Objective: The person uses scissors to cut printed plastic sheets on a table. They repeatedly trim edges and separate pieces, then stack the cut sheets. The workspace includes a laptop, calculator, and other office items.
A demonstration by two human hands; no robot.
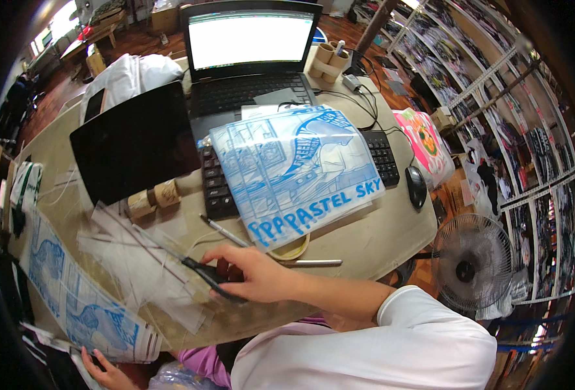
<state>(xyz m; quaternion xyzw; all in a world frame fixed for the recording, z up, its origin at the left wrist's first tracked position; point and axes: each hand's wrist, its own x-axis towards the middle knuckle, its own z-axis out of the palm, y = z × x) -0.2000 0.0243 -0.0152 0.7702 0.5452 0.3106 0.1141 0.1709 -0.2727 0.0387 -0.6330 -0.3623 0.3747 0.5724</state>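
My right hand (252, 276) is closed around a black-handled cutting tool (192, 264) at lower centre, while my left hand (107, 375), grip indeterminable, is beside the blue-printed sheet (99, 318) at lower left.

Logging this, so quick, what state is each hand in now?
Left hand: fingers at the edge of the blue-printed film; whether gripping cannot be told.
Right hand: closed, holding the black-handled scissors.

Right grip (254, 275) curled, left grip (108, 375) lower
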